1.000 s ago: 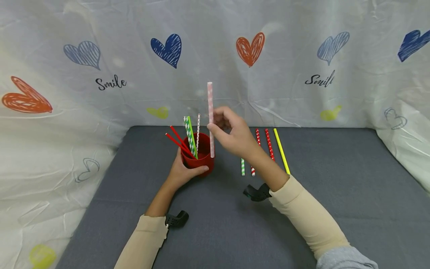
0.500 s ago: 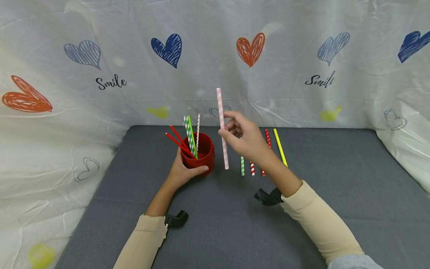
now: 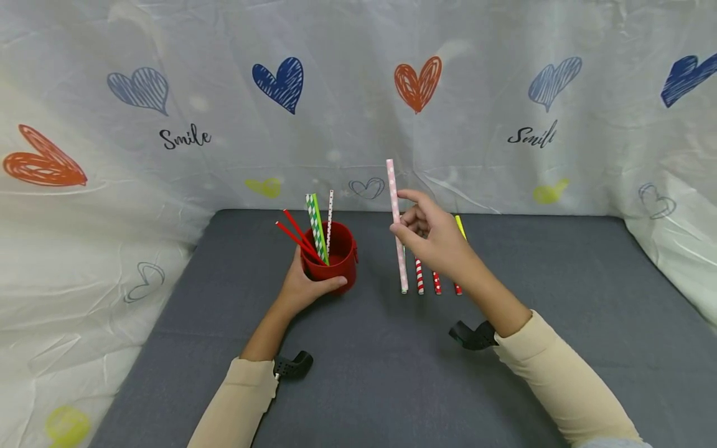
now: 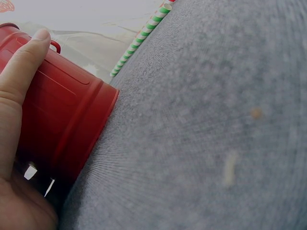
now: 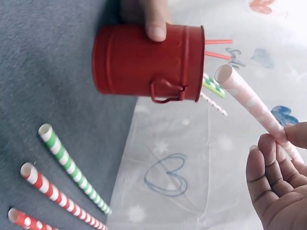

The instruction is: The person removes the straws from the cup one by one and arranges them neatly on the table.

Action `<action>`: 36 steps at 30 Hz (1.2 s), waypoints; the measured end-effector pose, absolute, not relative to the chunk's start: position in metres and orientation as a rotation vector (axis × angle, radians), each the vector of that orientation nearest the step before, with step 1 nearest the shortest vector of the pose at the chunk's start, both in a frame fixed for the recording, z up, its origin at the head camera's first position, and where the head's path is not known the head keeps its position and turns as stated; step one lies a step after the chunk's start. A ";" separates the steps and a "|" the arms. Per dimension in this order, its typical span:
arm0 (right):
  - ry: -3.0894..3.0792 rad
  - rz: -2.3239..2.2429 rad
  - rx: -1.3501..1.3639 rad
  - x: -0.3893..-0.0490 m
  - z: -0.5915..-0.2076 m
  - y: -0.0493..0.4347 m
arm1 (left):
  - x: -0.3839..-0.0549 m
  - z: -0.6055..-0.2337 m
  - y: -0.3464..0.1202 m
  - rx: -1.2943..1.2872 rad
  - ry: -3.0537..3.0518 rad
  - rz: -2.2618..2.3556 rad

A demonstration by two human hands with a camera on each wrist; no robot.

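Note:
My right hand (image 3: 439, 239) pinches a pink straw with white dots (image 3: 394, 193) between thumb and fingertips. The straw stands nearly upright, raised off the table in the right wrist view. My left hand (image 3: 305, 283) grips the side of a red metal bucket (image 3: 342, 274), thumb across its front. Two red straws (image 3: 291, 233), a green-and-white checked straw (image 3: 315, 218), a green straw (image 3: 320, 224) and a white dotted straw (image 3: 330, 214) lean in it. Behind the right hand lie a green-striped straw (image 5: 72, 167), a red-striped straw (image 3: 419, 280) and red dotted straws (image 3: 437, 285).
A yellow straw (image 3: 460, 225) lies at the right end of the row, partly hidden by the right hand. The dark grey tablecloth (image 3: 358, 373) reaches back to a white curtain (image 3: 347, 93) printed with hearts.
My right hand has moved right and slightly down with the pink straw, away from the bucket's mouth to the row of straws. The left hand and bucket have stayed still.

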State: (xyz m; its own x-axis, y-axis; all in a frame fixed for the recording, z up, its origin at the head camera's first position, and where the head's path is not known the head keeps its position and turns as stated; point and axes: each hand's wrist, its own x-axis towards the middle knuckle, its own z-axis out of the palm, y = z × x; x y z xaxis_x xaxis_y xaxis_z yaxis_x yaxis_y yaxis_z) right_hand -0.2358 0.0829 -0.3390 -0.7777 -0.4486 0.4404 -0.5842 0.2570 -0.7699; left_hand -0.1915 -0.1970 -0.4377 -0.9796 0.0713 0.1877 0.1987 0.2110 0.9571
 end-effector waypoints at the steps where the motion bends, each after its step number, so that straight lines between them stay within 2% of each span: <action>1: -2.387 1.547 0.983 -0.236 -0.340 0.085 | -0.192 -0.438 -0.197 -0.268 -2.360 -1.896; 19: -2.518 1.352 0.865 -0.243 -0.353 0.123 | -0.192 -0.440 -0.199 -0.271 -2.356 -1.904; 26: -2.605 1.286 0.769 -0.247 -0.360 0.142 | -0.209 -0.474 -0.206 -0.285 -2.329 -1.886; 36: -2.655 1.222 0.702 -0.254 -0.371 0.160 | -0.209 -0.475 -0.207 -0.290 -2.323 -1.897</action>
